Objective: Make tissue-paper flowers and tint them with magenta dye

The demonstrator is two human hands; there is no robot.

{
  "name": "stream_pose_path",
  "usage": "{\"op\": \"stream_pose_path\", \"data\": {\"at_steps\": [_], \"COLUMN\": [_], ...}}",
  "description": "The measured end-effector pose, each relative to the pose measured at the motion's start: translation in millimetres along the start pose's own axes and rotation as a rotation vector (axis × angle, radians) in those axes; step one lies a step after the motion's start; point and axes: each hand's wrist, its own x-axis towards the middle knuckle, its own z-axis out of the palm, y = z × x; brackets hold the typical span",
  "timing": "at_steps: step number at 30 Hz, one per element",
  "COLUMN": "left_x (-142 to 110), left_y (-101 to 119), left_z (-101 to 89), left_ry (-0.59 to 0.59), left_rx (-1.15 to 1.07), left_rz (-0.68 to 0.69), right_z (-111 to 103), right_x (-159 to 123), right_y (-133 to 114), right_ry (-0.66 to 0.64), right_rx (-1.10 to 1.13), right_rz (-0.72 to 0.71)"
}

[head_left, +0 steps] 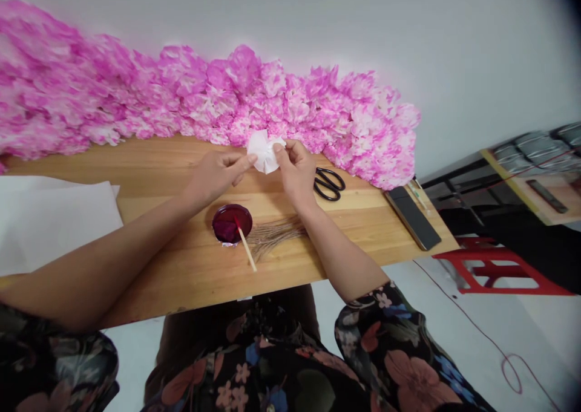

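A white crinkled paper flower [262,150] is held up between both hands, above the wooden table [163,161]. My left hand [216,173] pinches its left edge between thumb and fingers. On the other side my right hand [297,169] grips it with thumb and bent forefinger. Below the hands sits a round dish of dark red dye [231,215], with a wooden stick [247,251] leaning out over its rim. A bundle of thin brown twigs [276,233] lies beside the dish, partly behind my right forearm. Black-handled scissors [330,185] rest right of my right hand, their blades hidden.
Many pink and white paper flowers [218,97] are heaped along the wall at the back. White paper sheets [54,218] lie at the left. A dark phone [413,218] rests near the right end. A red stool [503,271] stands on the floor beyond.
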Motion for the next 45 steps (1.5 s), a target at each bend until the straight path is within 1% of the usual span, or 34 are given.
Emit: {"op": "stream_pose_path", "data": {"at_steps": [2,4,10,14,17,20,25,30,35,41,45], "left_x": [-0.5,0.9,6.6,8.0,9.2,10.7,12.3,12.1,13.4,16.7,17.3], "left_y": [1.4,-0.1,-5.7,-7.4,-10.3,-13.3,-17.4,-19.1,-19.8,-23.6,-24.3], "left_z": [1.4,2.7,5.2,7.0,6.5,4.0,0.4,-1.5,-3.8,-4.0,-0.2], "left_ry": [-0.022,-0.02,0.052,0.075,0.084,0.114,0.163,0.167,0.174,0.259,0.254], "left_rx": [0.018,-0.005,-0.129,-0.199,-0.215,-0.224,-0.235,-0.213,-0.234,-0.362,-0.402], "left_rz": [-0.028,-0.057,-0.083,-0.078,-0.063,-0.056,-0.06,-0.052,-0.093,-0.022,-0.046], "right_z": [1.1,1.5,-0.5,2.6,4.2,3.4,1.6,-1.0,-2.8,-2.5,-1.9], "right_x": [-0.9,-2.0,-4.7,-2.4,0.9,3.8,6.2,7.6,7.4,5.5,3.4], "right_y": [0.3,-1.3,-10.8,-0.4,10.1,14.5,15.3,18.9,15.2,9.9,5.1], "right_ry": [-0.04,-0.084,-0.157,-0.199,-0.195,-0.169,-0.187,-0.219,-0.195,-0.205,-0.233], "right_rx": [0.022,0.038,0.055,-0.043,-0.101,-0.094,-0.001,0.088,0.074,0.096,0.041], "right_rz": [0.008,0.008,0.017,0.041,0.047,0.052,0.063,0.077,0.104,0.088,0.069]}}
